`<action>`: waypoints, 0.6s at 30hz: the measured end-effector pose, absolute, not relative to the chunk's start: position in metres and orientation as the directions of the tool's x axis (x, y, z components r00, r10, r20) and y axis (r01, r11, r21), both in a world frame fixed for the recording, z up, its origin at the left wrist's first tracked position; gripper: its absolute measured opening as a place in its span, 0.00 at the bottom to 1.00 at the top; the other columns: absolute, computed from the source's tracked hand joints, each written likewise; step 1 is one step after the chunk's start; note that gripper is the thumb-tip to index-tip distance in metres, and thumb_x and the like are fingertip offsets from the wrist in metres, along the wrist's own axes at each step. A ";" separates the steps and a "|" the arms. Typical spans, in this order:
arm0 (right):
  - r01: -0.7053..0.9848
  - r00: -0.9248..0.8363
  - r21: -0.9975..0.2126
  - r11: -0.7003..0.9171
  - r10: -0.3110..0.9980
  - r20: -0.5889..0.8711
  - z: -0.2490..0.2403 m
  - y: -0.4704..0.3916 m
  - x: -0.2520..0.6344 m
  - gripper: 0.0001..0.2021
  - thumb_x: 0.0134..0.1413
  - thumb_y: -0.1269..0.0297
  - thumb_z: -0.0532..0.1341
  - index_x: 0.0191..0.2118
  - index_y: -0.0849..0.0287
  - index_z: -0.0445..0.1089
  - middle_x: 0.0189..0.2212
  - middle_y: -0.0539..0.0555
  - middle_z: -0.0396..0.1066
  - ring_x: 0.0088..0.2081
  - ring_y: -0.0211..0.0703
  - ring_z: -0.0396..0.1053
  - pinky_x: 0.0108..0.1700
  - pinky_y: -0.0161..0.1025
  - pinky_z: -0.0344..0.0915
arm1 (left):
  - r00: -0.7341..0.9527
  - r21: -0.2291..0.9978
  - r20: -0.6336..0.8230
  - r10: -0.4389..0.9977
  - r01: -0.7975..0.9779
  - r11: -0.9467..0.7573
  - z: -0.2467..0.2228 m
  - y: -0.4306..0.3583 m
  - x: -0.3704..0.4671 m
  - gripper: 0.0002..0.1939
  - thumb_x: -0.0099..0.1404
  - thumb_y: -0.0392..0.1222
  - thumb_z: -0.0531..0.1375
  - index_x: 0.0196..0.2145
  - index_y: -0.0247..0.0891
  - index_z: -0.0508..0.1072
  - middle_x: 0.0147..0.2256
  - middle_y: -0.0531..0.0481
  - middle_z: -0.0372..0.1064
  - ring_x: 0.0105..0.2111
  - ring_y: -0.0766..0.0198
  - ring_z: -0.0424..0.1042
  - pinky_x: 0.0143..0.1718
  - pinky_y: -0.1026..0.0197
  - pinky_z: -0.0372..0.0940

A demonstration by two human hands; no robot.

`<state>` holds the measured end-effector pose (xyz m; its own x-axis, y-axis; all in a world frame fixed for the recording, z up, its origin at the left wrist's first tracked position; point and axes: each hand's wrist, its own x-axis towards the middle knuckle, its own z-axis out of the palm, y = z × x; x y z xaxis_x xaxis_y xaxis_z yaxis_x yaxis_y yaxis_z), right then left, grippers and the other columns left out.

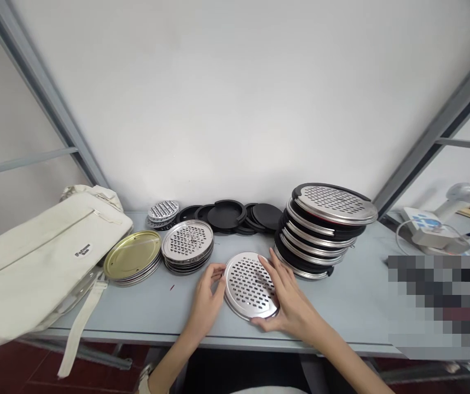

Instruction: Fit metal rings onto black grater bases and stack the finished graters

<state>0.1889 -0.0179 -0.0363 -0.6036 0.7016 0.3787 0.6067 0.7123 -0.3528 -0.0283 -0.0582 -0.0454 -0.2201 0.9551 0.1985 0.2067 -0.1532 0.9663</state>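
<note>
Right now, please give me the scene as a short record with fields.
left hand: fingertips on left rim of perforated metal disc
right hand: grip on the disc's right rim
disc: tilted, on grey table
right of it: tall stack of rimmed discs
left of it: perforated stack, gold lids, cloth bag
behind: black rings

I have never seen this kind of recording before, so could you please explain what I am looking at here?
The single picture comes from a camera worn on a person's head, looking down at their own bare hands. The left hand and right hand hold a round perforated steel disc by its edges over a grey table. Behind stand a tall stack of black-rimmed steel discs, loose black round rings, a gold-coloured metal lid and a cream canvas bag.
</note>
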 end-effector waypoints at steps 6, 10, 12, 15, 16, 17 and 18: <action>0.643 -0.561 -0.334 0.689 0.721 0.407 -0.041 -0.015 0.189 0.56 0.39 0.38 0.63 0.67 0.59 0.35 0.66 0.70 0.32 0.64 0.68 0.40 0.58 0.62 0.49 | -0.221 0.963 0.211 0.952 0.213 -0.164 -0.040 -0.060 -0.029 0.12 0.62 0.43 0.57 0.43 0.37 0.68 0.44 0.43 0.69 0.46 0.57 0.69 0.49 0.55 0.63; 0.649 -0.561 -0.323 0.689 0.720 0.410 -0.041 -0.014 0.189 0.57 0.39 0.38 0.62 0.67 0.60 0.34 0.66 0.70 0.34 0.65 0.67 0.39 0.58 0.61 0.48 | -0.205 0.975 0.191 0.960 0.155 -0.161 -0.036 -0.061 -0.028 0.13 0.63 0.44 0.57 0.44 0.37 0.69 0.46 0.42 0.69 0.48 0.57 0.69 0.50 0.56 0.64; 0.655 -0.562 -0.325 0.682 0.728 0.393 -0.040 -0.014 0.189 0.57 0.40 0.38 0.62 0.67 0.61 0.33 0.66 0.71 0.33 0.65 0.66 0.37 0.59 0.61 0.48 | -0.199 0.979 0.181 0.963 0.131 -0.157 -0.035 -0.061 -0.027 0.14 0.63 0.44 0.57 0.45 0.37 0.69 0.48 0.42 0.68 0.49 0.57 0.68 0.51 0.56 0.63; 0.666 -0.556 -0.362 0.652 0.758 0.341 -0.040 -0.014 0.188 0.56 0.43 0.38 0.61 0.67 0.61 0.31 0.66 0.70 0.29 0.66 0.64 0.34 0.60 0.59 0.47 | -0.191 0.978 0.181 0.965 0.136 -0.157 -0.037 -0.060 -0.027 0.14 0.63 0.43 0.57 0.45 0.37 0.69 0.49 0.42 0.68 0.50 0.57 0.68 0.52 0.56 0.63; 0.666 -0.554 -0.380 0.642 0.767 0.323 -0.040 -0.015 0.188 0.55 0.44 0.39 0.61 0.67 0.61 0.30 0.66 0.70 0.27 0.66 0.63 0.33 0.60 0.59 0.47 | -0.188 0.976 0.184 0.965 0.147 -0.158 -0.038 -0.060 -0.027 0.14 0.63 0.43 0.58 0.45 0.37 0.69 0.49 0.42 0.68 0.50 0.57 0.67 0.53 0.56 0.62; 0.664 -0.552 -0.399 0.632 0.775 0.308 -0.040 -0.015 0.188 0.54 0.45 0.39 0.60 0.67 0.60 0.30 0.67 0.69 0.26 0.66 0.63 0.32 0.61 0.58 0.47 | -0.188 0.973 0.190 0.964 0.165 -0.160 -0.038 -0.060 -0.027 0.14 0.63 0.43 0.58 0.45 0.37 0.69 0.49 0.42 0.67 0.50 0.57 0.67 0.53 0.56 0.62; 0.661 -0.550 -0.419 0.623 0.782 0.293 -0.040 -0.015 0.188 0.53 0.46 0.40 0.60 0.67 0.59 0.29 0.67 0.68 0.24 0.66 0.62 0.31 0.61 0.58 0.47 | -0.189 0.968 0.198 0.962 0.190 -0.162 -0.039 -0.060 -0.027 0.13 0.62 0.43 0.58 0.44 0.38 0.70 0.49 0.43 0.68 0.51 0.57 0.67 0.54 0.56 0.61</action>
